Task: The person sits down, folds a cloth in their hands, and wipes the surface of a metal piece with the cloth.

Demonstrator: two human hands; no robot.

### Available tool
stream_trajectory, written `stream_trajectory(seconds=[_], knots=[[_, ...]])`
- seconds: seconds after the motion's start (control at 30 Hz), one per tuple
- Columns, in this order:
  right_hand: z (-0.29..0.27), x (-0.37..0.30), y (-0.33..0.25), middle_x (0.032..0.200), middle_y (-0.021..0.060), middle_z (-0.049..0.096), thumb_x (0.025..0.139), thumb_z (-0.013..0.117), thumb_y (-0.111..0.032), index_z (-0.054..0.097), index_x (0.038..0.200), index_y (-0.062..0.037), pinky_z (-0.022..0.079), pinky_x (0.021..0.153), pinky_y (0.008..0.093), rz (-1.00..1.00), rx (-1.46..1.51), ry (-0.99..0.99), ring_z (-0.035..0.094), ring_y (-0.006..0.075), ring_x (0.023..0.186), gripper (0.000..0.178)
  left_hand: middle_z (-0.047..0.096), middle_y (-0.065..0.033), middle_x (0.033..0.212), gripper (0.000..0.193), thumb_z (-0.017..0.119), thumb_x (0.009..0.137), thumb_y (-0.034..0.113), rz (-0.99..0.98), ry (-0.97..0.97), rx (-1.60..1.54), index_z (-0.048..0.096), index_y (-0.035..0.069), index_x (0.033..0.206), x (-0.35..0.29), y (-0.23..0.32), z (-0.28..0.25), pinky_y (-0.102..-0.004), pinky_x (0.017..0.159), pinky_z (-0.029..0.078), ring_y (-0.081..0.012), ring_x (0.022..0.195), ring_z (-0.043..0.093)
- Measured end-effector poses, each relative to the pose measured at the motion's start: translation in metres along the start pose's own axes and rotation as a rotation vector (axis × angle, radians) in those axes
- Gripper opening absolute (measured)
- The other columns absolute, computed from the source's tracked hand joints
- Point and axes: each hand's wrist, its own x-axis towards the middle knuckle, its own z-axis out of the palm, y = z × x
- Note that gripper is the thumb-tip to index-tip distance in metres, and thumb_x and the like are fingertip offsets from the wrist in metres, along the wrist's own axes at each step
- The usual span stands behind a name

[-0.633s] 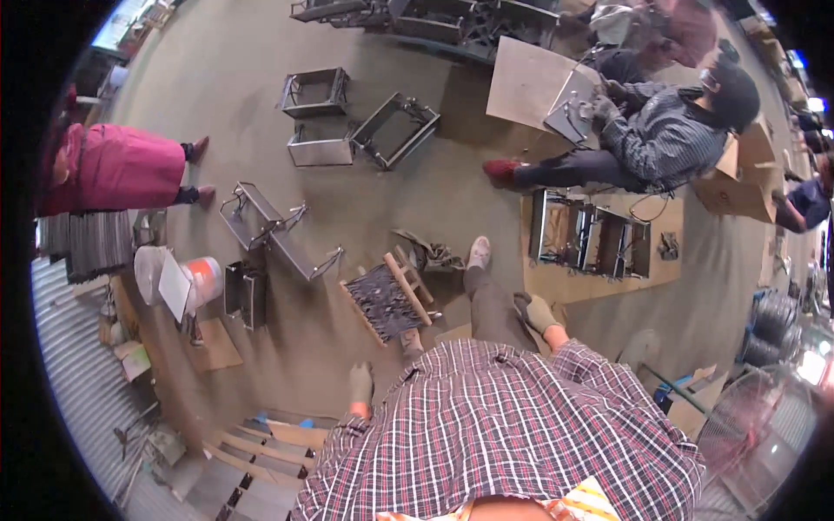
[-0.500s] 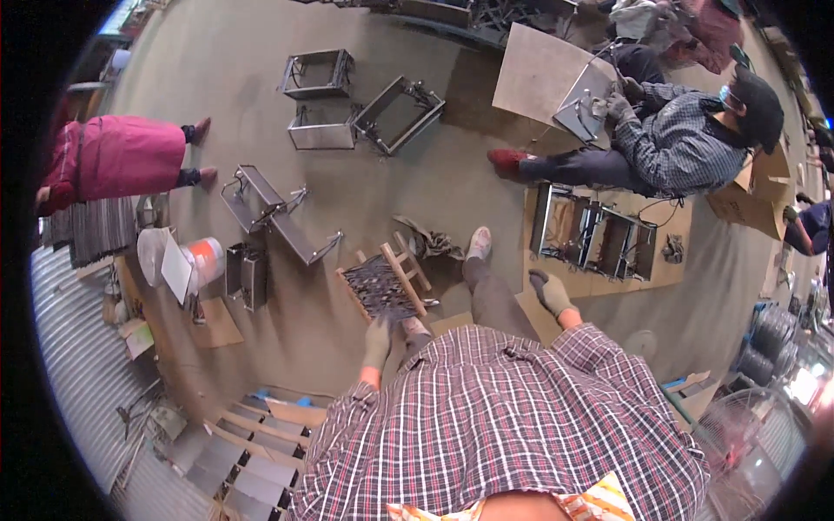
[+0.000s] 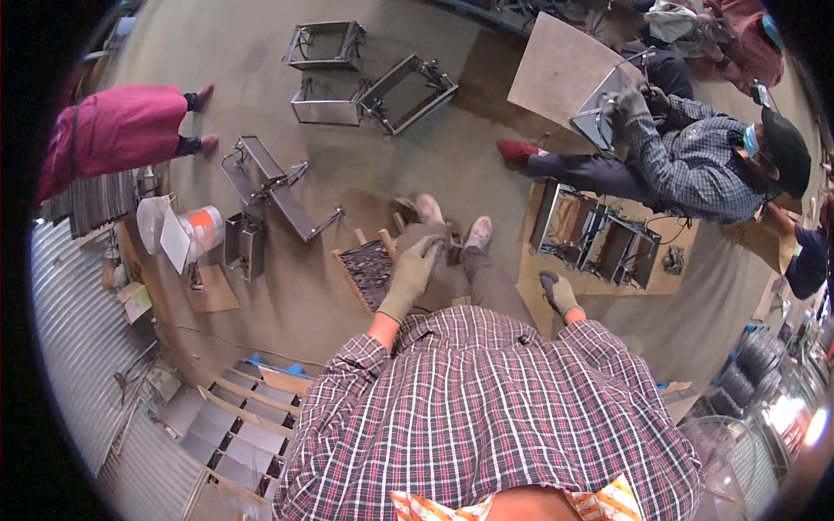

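Note:
My left hand [image 3: 412, 280], in a grey-green work glove, is raised in front of my body above my leg. Its fingers are curled together, and whatever they may hold cannot be made out. Just left of it on the floor sits a wooden-framed tray [image 3: 350, 280] of dark, thin pieces [image 3: 368, 266], partly covered by that hand. My right hand [image 3: 559, 293], gloved with dark fingertips, hangs low at my right side. Its fingers bend inward, hiding the palm. Beyond it lies a cardboard sheet [image 3: 528, 280] bearing dark metal frames [image 3: 599, 237].
Several metal frames stand on the floor ahead, including a rectangular one [image 3: 408, 94] and a long folded one [image 3: 278, 191]. At right a seated co-worker [image 3: 695, 161] handles a metal panel. A person in pink [image 3: 122, 135] is at left, near an orange-and-white bucket [image 3: 205, 231].
My left hand has come away from the tray, moving up and right. My left foot has moved forward beside the right one. The right hand remains low at my side.

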Motion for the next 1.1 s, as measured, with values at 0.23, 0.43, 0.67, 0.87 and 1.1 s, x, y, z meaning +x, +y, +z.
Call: stream_trajectory(seconds=[0.23, 0.43, 0.67, 0.87, 1.1], knots=[[0.019, -0.004, -0.067, 0.107, 0.0165, 0.066, 0.091, 0.052, -0.028, 0.063, 0.116, -0.0031, 0.047, 0.088, 0.0343, -0.13, 0.033, -0.004, 0.062, 0.0267, 0.101, 0.037, 0.066, -0.0179, 0.105, 0.03, 0.052, 0.094, 0.022, -0.092, 0.016, -0.1, 0.06, 0.001, 0.116, -0.017, -0.046, -0.033, -0.0332, 0.085, 0.048, -0.0266, 0.099, 0.064], [0.051, 0.03, -0.112, 0.112, 0.0166, 0.065, 0.092, 0.049, -0.027, 0.06, 0.118, 0.0002, 0.046, 0.09, 0.0328, -0.044, 0.24, 0.054, 0.061, 0.0259, 0.103, 0.039, 0.066, -0.0186, 0.105, 0.032, 0.05, 0.095, 0.024, -0.138, -0.034, 0.009, 0.059, 0.004, 0.118, 0.018, -0.104, -0.062, -0.0365, 0.083, 0.048, -0.0285, 0.1, 0.064], [0.287, 0.429, -0.216, 0.118, 0.0162, 0.062, 0.091, 0.048, -0.02, 0.059, 0.119, -0.0011, 0.044, 0.093, 0.0343, 0.081, 0.32, -0.218, 0.059, 0.0274, 0.109, 0.035, 0.065, -0.0187, 0.108, 0.032, 0.052, 0.089, 0.025, -0.121, -0.432, 0.365, 0.062, 0.005, 0.112, 0.409, -0.326, -0.079, -0.0406, 0.088, 0.047, -0.0354, 0.101, 0.061], [0.453, 0.646, -0.12, 0.118, 0.0223, 0.059, 0.09, 0.053, -0.024, 0.057, 0.118, 0.0004, 0.044, 0.092, 0.0356, 0.051, 0.547, -0.383, 0.057, 0.0318, 0.109, 0.037, 0.067, -0.012, 0.097, 0.024, 0.053, 0.084, 0.023, 0.135, -0.96, 0.967, 0.068, 0.011, 0.097, 0.568, -0.467, 0.019, -0.0423, 0.075, 0.052, -0.0298, 0.09, 0.065], [0.582, 0.841, 0.142, 0.132, 0.0296, 0.046, 0.086, 0.057, -0.018, 0.039, 0.138, 0.0021, 0.045, 0.091, 0.0451, 0.179, -0.217, -0.043, 0.052, 0.0422, 0.115, 0.059, 0.068, -0.0104, 0.096, 0.021, 0.056, 0.081, 0.021, 0.258, -1.131, 1.189, 0.067, 0.009, 0.094, 0.693, -0.591, 0.176, -0.0406, 0.072, 0.052, -0.0292, 0.089, 0.065]])
